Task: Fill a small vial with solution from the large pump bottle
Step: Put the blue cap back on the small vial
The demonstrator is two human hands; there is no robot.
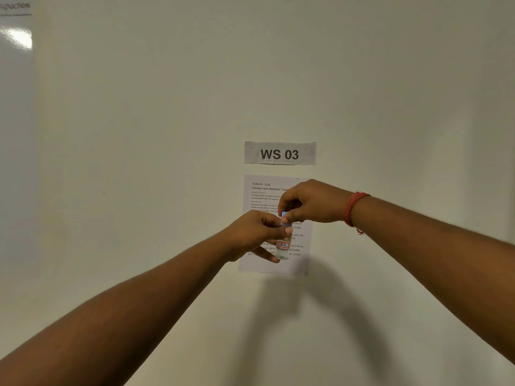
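Note:
A small clear vial (282, 249) with a red-framed label is held upright in the air before the wall. My left hand (257, 234) grips its upper body, fingers curled round it. My right hand (309, 203) comes from above and pinches the vial's light blue cap (284, 218) between thumb and fingertips. A red thread band circles my right wrist. The large pump bottle is not in view.
A pale wall fills the view. On it hang a paper sign reading WS 03 (280, 153) and, below it, a printed task sheet (263, 196) partly hidden behind my hands. A glossy board (15, 37) shows at the upper left edge.

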